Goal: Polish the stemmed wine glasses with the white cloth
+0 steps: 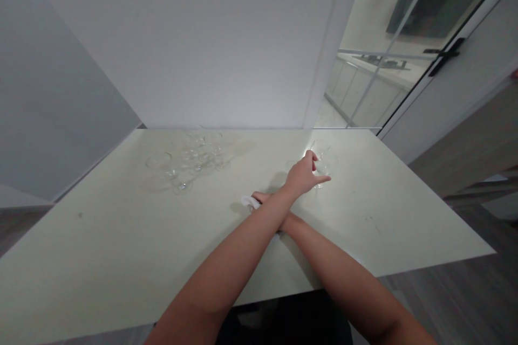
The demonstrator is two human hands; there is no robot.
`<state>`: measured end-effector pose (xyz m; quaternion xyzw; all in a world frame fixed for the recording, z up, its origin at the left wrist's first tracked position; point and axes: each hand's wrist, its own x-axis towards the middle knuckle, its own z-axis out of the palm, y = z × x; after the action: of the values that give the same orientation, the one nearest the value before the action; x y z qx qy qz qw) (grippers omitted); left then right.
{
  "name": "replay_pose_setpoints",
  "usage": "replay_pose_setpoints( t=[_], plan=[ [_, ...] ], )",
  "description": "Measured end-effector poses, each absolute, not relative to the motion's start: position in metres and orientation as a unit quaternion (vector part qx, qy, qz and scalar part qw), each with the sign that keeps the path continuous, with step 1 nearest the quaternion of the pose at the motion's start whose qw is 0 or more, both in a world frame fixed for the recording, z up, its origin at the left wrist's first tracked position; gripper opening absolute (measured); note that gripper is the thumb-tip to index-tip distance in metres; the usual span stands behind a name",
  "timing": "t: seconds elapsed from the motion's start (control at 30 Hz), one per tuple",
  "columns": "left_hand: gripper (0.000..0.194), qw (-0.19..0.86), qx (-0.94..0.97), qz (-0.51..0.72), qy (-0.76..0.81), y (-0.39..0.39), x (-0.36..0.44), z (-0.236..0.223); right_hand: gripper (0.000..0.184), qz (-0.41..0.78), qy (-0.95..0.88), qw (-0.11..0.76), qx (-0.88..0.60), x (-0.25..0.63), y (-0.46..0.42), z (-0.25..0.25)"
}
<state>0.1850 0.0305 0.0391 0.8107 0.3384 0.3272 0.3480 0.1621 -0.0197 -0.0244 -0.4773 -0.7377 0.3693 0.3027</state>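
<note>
My arms are crossed over a pale table [121, 237]. My left hand [304, 175] reaches to the right and closes its fingers on a clear glass [322, 160] that stands on the table. My right hand [261, 197] lies under my left forearm and is mostly hidden. It rests on the table holding a small white cloth [248, 202], which pokes out on its left side.
Several clear stemmed glasses [190, 164] stand in a group at the back left of the table. A white wall rises behind the table. A glass sliding door [388, 64] and a wooden floor [477, 285] are to the right.
</note>
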Motion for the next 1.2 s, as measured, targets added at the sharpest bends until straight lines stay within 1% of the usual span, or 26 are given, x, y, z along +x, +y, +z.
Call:
replay_pose_setpoints(
  t=[0.13,0.43,0.53,0.6,0.7,0.73,0.8,0.87,0.93,0.97,1.0,1.03,1.13,1.2],
  plan=[
    [0.050,0.336,0.813,0.325,0.346,0.031,0.187,0.039,0.014,0.370,-0.736,0.297,-0.482,0.163,-0.018,-0.026],
    [0.050,0.349,0.811,0.325,0.340,0.034,0.190,0.036,0.012,0.353,-0.746,0.280,-0.490,0.165,-0.015,-0.029],
    [0.055,0.346,0.807,0.329,0.347,0.030,0.189,0.038,0.009,0.342,-0.748,0.282,-0.495,0.166,-0.014,-0.029],
    [0.056,0.342,0.802,0.345,0.346,0.022,0.185,0.041,0.007,0.335,-0.750,0.289,-0.492,0.166,-0.015,-0.028],
    [0.049,0.338,0.807,0.375,0.308,0.009,0.167,0.052,0.004,0.316,-0.745,0.315,-0.495,0.166,-0.018,-0.026],
    [0.046,0.336,0.807,0.387,0.293,0.006,0.157,0.055,0.005,0.308,-0.743,0.326,-0.497,0.166,-0.019,-0.025],
    [0.043,0.321,0.793,0.428,0.293,0.008,0.130,0.061,0.013,0.298,-0.739,0.344,-0.497,0.165,-0.021,-0.021],
    [0.038,0.266,0.757,0.489,0.342,0.021,0.094,0.063,0.016,0.290,-0.741,0.352,-0.492,0.163,-0.022,-0.017],
    [0.030,0.133,0.713,0.545,0.420,0.041,0.055,0.062,0.009,0.280,-0.744,0.348,-0.496,0.161,-0.023,-0.012],
    [0.028,0.064,0.701,0.552,0.447,0.051,0.036,0.060,0.005,0.277,-0.745,0.345,-0.499,0.161,-0.024,-0.010],
    [0.031,0.010,0.696,0.546,0.466,0.061,0.019,0.058,0.002,0.276,-0.745,0.342,-0.501,0.160,-0.024,-0.009],
    [0.037,-0.029,0.693,0.533,0.484,0.070,0.005,0.056,0.004,0.278,-0.745,0.339,-0.502,0.160,-0.025,-0.008],
    [0.051,-0.065,0.715,0.473,0.511,0.085,-0.018,0.050,0.008,0.287,-0.742,0.340,-0.502,0.161,-0.025,-0.008],
    [0.054,-0.063,0.731,0.451,0.509,0.088,-0.021,0.046,0.010,0.288,-0.741,0.339,-0.503,0.162,-0.026,-0.009]
  ],
)
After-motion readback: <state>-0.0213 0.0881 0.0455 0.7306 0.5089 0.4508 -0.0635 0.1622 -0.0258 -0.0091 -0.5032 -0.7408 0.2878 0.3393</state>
